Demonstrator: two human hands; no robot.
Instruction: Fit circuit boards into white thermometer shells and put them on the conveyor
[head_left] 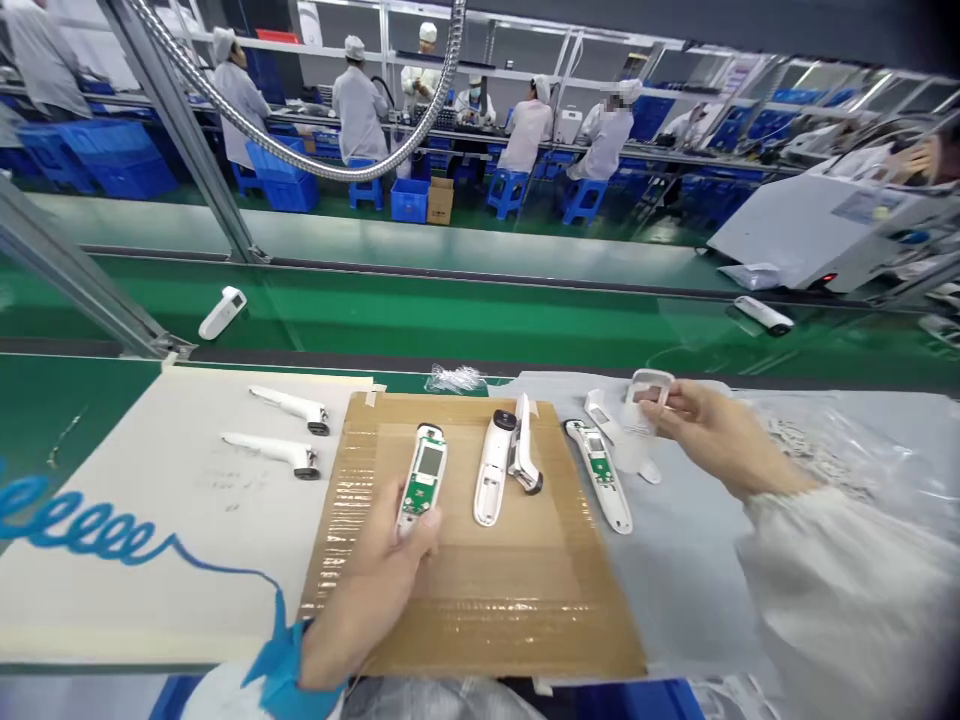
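My left hand (397, 545) is closed around an open infrared thermometer body (424, 482), its green circuit board and grey screen facing up. Between the fingertips of my right hand (712, 430) is a white plastic cover (651, 381) with a window at its top; its lower part looks blurred. Beneath that cover lie other white plastic pieces (600, 412). Another thermometer half (600, 475) with a green board rests just left of them. On the cardboard between my hands are a white thermometer shell (492, 480) and a second white thermometer part (525, 450) on its side, close together.
A taped cardboard sheet (525, 630) covers the bench middle. Two white thermometer parts (289, 403) lie at left, near a coiled blue wrist-strap cord (90, 525). A plastic bag of small parts (817, 450) sits at right. Thermometers (223, 313) rest on the green conveyor (450, 315) beyond.
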